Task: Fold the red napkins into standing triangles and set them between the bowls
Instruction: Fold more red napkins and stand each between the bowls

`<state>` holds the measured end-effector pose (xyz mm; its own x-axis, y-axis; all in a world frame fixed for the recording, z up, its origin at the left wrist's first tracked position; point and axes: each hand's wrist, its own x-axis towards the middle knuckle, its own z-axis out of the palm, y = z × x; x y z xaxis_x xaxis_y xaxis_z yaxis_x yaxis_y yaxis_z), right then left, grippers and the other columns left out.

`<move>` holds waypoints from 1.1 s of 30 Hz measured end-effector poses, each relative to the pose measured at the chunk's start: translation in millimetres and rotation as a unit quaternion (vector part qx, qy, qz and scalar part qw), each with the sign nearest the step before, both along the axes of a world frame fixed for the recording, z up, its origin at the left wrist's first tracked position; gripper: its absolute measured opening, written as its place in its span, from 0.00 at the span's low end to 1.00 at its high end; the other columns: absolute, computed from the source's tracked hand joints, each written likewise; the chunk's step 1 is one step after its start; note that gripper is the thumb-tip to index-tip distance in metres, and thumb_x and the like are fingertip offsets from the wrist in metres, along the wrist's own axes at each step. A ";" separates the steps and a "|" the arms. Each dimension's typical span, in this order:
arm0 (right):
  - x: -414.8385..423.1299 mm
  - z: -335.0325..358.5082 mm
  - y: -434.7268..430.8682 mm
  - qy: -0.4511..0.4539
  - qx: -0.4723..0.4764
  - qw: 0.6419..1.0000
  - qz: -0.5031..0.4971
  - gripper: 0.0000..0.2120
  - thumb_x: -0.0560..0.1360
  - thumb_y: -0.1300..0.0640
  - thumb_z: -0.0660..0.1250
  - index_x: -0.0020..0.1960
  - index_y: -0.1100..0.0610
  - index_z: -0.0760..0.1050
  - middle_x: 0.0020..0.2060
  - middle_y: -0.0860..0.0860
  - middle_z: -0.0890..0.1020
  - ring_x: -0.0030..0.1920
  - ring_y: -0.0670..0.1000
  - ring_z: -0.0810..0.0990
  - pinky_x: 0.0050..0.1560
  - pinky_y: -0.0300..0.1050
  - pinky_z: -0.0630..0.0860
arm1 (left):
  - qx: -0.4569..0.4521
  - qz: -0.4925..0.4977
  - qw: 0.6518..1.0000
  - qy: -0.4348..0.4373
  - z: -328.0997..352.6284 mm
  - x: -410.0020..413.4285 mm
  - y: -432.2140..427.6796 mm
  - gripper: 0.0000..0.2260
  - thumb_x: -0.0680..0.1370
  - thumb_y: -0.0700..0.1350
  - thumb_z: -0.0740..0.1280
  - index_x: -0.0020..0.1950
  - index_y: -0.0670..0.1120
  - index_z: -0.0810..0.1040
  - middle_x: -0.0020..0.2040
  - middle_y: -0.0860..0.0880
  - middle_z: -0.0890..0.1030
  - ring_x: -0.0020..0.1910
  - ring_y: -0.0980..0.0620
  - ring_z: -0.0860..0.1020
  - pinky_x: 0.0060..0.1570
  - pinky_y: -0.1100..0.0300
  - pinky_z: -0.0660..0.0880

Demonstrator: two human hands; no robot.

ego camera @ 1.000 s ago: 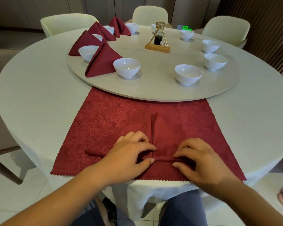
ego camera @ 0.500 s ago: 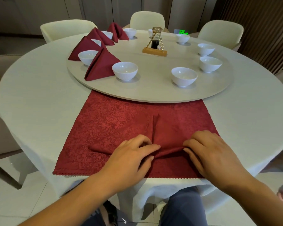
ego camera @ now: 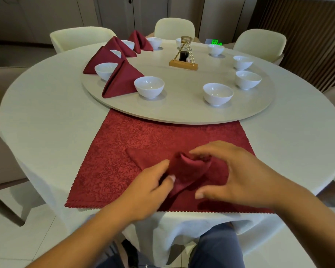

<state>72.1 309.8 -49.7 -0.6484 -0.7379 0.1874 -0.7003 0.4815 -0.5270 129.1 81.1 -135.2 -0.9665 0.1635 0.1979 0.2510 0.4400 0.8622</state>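
Note:
A half-folded red napkin (ego camera: 190, 171) stands puffed up like an open cone on a flat red cloth (ego camera: 120, 151) at the table's near edge. My left hand (ego camera: 149, 188) pinches its left side between thumb and fingers. My right hand (ego camera: 240, 175) arches over its right side; the fingertips touch the upper rim and the thumb stays off the fabric. Several finished napkin triangles (ego camera: 122, 80) stand between white bowls (ego camera: 105, 69) on the left of the turntable (ego camera: 182, 111). The bowls at the front (ego camera: 149, 87) (ego camera: 218, 93) and right (ego camera: 248, 79) have no napkins between them.
A wooden condiment stand with a gold frame (ego camera: 184, 59) sits at the turntable's middle. Cream chairs (ego camera: 174, 28) ring the round, white-clothed table (ego camera: 46, 113). My knees show below the table edge.
The napkin was pressed flat under both hands; now its middle is lifted into an open cone. My right hand has come up off the cloth and curved over it.

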 end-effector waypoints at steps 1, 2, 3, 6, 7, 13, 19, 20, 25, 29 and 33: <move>-8.5 -4.1 0.4 -0.025 0.013 1.000 -0.008 0.31 0.63 0.38 0.80 0.63 0.41 0.77 0.56 0.35 0.80 0.60 0.38 0.77 0.62 0.35 0.71 | 0.041 -0.002 0.999 -0.015 1.3 -1.8 -5.3 0.10 0.81 0.45 0.61 0.57 0.50 0.80 0.50 0.53 0.84 0.50 0.51 0.82 0.53 0.54 0.78; -16.1 -9.2 0.4 -0.044 0.023 0.999 -0.016 0.27 0.64 0.40 0.80 0.61 0.40 0.77 0.55 0.34 0.80 0.59 0.38 0.77 0.61 0.35 0.72 | 0.077 0.003 0.997 -0.028 1.8 -3.2 -10.6 0.11 0.79 0.44 0.62 0.57 0.52 0.81 0.52 0.54 0.85 0.52 0.53 0.82 0.54 0.58 0.78; -22.7 -15.1 0.1 -0.050 0.035 0.998 -0.024 0.23 0.65 0.40 0.80 0.58 0.39 0.77 0.53 0.33 0.80 0.58 0.37 0.77 0.60 0.36 0.73 | 0.105 0.011 0.994 -0.040 0.7 -4.7 -16.0 0.11 0.78 0.45 0.63 0.55 0.52 0.83 0.51 0.55 0.85 0.51 0.54 0.82 0.53 0.60 0.77; -37.2 -34.5 -0.6 -0.070 0.043 0.996 -0.041 0.12 0.71 0.45 0.77 0.51 0.41 0.80 0.48 0.36 0.82 0.52 0.41 0.79 0.55 0.40 0.75 | 0.152 0.039 0.985 -0.072 -2.0 -8.8 -28.5 0.11 0.71 0.47 0.63 0.45 0.40 0.80 0.41 0.50 0.80 0.42 0.50 0.76 0.45 0.55 0.71; -39.0 -39.8 -1.5 -0.082 0.037 0.995 -0.041 0.07 0.73 0.47 0.76 0.49 0.43 0.80 0.45 0.39 0.82 0.49 0.42 0.80 0.53 0.42 0.75 | 0.169 0.046 0.981 -0.084 -2.1 -9.9 -30.4 0.10 0.71 0.43 0.62 0.43 0.38 0.78 0.39 0.50 0.79 0.40 0.51 0.75 0.43 0.56 0.70; -39.9 -57.9 -12.3 -0.130 0.013 0.989 -0.074 0.06 0.79 0.51 0.68 0.45 0.44 0.81 0.38 0.41 0.82 0.40 0.41 0.79 0.43 0.34 0.73 | 0.256 0.070 0.958 -0.105 6.2 -13.5 -29.4 0.17 0.75 0.40 0.63 0.63 0.50 0.75 0.52 0.55 0.84 0.51 0.58 0.81 0.49 0.66 0.76; -44.5 -67.5 -23.6 -0.124 0.015 0.987 -0.106 0.05 0.80 0.52 0.67 0.54 0.46 0.80 0.31 0.43 0.77 0.33 0.41 0.75 0.40 0.35 0.73 | 0.211 0.251 0.938 -0.114 -3.2 -33.4 -21.3 0.21 0.82 0.42 0.68 0.69 0.57 0.63 0.56 0.55 0.80 0.49 0.63 0.82 0.49 0.68 0.78; -44.2 -67.3 -24.7 -0.120 0.008 0.987 -0.111 0.06 0.80 0.53 0.67 0.56 0.47 0.79 0.31 0.43 0.77 0.33 0.41 0.75 0.40 0.33 0.72 | 0.213 0.266 0.933 -0.118 -4.9 -35.6 -21.8 0.26 0.82 0.41 0.68 0.74 0.56 0.61 0.56 0.53 0.80 0.51 0.60 0.82 0.54 0.63 0.79; -37.7 -70.3 -26.4 -0.057 0.036 0.992 -0.105 0.11 0.81 0.55 0.66 0.60 0.44 0.79 0.45 0.44 0.79 0.46 0.40 0.76 0.47 0.27 0.69 | 0.165 0.300 0.932 -0.117 -10.1 -42.3 -22.5 0.36 0.79 0.44 0.73 0.80 0.58 0.56 0.60 0.49 0.78 0.57 0.49 0.81 0.64 0.45 0.77; -36.6 -78.3 -28.2 -0.024 0.052 0.993 -0.105 0.13 0.82 0.55 0.64 0.64 0.45 0.79 0.48 0.41 0.76 0.47 0.41 0.77 0.49 0.28 0.69 | 0.089 0.288 0.952 -0.050 -12.8 -28.6 -15.8 0.34 0.80 0.43 0.71 0.80 0.56 0.57 0.73 0.51 0.66 0.70 0.53 0.71 0.73 0.50 0.68; -36.5 -84.1 -32.0 0.010 0.093 0.990 -0.106 0.14 0.83 0.53 0.61 0.66 0.46 0.77 0.49 0.44 0.75 0.47 0.46 0.78 0.50 0.44 0.76 | -0.122 0.139 0.980 0.067 -4.0 -15.3 -21.7 0.21 0.85 0.42 0.57 0.79 0.51 0.66 0.82 0.55 0.56 0.81 0.57 0.52 0.81 0.55 0.50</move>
<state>35.7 277.8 -133.8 -0.7904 -0.6078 0.0760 -0.5820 0.7065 -0.4027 113.8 59.4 -139.3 -0.9486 -0.0447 0.3134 0.1954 0.6962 0.6907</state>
